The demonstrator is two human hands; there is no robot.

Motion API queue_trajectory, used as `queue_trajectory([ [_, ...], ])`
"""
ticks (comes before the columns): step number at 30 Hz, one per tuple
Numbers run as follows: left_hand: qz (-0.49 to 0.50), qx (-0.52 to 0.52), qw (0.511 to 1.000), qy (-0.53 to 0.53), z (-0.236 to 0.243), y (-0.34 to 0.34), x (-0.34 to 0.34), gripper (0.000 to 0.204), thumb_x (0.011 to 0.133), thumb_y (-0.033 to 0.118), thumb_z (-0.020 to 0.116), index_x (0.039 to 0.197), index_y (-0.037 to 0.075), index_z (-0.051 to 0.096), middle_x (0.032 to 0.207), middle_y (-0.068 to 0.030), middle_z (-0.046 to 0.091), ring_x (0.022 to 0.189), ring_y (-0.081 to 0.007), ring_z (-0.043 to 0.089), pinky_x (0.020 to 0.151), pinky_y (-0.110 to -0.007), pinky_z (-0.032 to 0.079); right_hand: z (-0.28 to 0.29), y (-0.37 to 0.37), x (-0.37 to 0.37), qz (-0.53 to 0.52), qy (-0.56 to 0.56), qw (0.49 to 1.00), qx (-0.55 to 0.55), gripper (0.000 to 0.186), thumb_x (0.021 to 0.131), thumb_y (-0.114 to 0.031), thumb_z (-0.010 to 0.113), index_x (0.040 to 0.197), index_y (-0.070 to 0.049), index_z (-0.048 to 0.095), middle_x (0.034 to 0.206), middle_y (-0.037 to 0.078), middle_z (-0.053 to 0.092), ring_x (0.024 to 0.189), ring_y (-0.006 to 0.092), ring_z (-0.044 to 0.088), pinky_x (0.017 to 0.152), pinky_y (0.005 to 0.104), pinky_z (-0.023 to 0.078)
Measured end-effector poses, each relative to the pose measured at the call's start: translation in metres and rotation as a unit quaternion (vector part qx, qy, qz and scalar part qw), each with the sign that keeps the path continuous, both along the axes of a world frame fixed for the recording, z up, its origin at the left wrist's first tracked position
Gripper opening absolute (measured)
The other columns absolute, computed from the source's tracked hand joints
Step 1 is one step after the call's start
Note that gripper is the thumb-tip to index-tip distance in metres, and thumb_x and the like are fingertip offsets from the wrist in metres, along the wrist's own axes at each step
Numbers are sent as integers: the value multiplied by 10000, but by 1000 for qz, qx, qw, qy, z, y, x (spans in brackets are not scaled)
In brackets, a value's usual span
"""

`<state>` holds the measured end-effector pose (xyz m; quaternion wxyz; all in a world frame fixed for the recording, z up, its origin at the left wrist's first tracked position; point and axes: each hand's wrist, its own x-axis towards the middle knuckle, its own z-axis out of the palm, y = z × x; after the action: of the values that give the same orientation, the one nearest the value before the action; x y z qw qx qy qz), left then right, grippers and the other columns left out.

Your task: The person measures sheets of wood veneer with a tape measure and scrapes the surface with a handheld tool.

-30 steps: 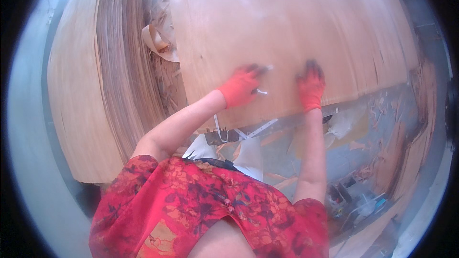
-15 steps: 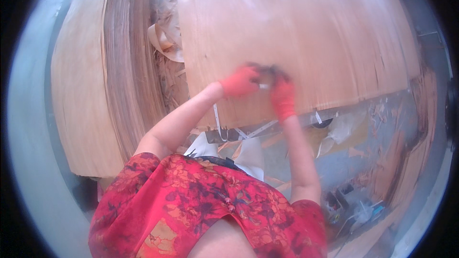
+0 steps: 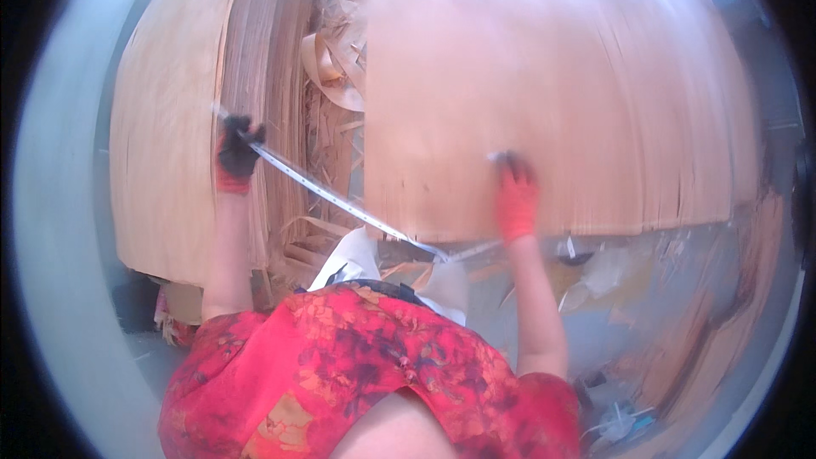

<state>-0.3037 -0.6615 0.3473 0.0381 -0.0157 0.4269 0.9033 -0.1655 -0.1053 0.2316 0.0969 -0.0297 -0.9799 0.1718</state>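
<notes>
Nearest the camera is the wearer's red floral garment [image 3: 297, 365]. Wood scraps [image 3: 690, 342] lie on the floor to the right. White tape [image 3: 330, 194], marked with a row of dark dots, runs taut and slanting from near the wearer's waist up to the left hand [image 3: 236, 153]. That hand, gloved in red and black, is clamped on the tape, a short end projecting beyond the fingers, above the left wood stack [image 3: 170, 144]. The right hand [image 3: 517, 195], similarly gloved, is over the near part of the broad wood sheet [image 3: 561, 93], a small white piece [image 3: 495, 156] at its blurred fingertips; whether they grip it cannot be told. Farther off, a curled wood strip [image 3: 342, 99] lies between stack and sheet.
</notes>
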Motion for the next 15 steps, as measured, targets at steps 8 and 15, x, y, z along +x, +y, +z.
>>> queue_trajectory([
  [8,70,-153,980,-102,-12,-121,-62,248,988,344,616,1067,109,622,776,12,558,668,-155,600,688,-342,534,2,-12,-5,-43,-29,992,111,278,952,-84,530,1205,-143,629,1394,79,553,1260,337,506,1053,463,431],
  [15,-103,-46,969,-222,-69,-138,-115,215,959,184,660,1079,9,625,924,-163,698,797,-286,699,724,-441,589,37,-45,-24,-108,-92,989,47,344,907,23,519,1235,-66,575,1391,144,516,1295,355,470,1107,450,400],
])
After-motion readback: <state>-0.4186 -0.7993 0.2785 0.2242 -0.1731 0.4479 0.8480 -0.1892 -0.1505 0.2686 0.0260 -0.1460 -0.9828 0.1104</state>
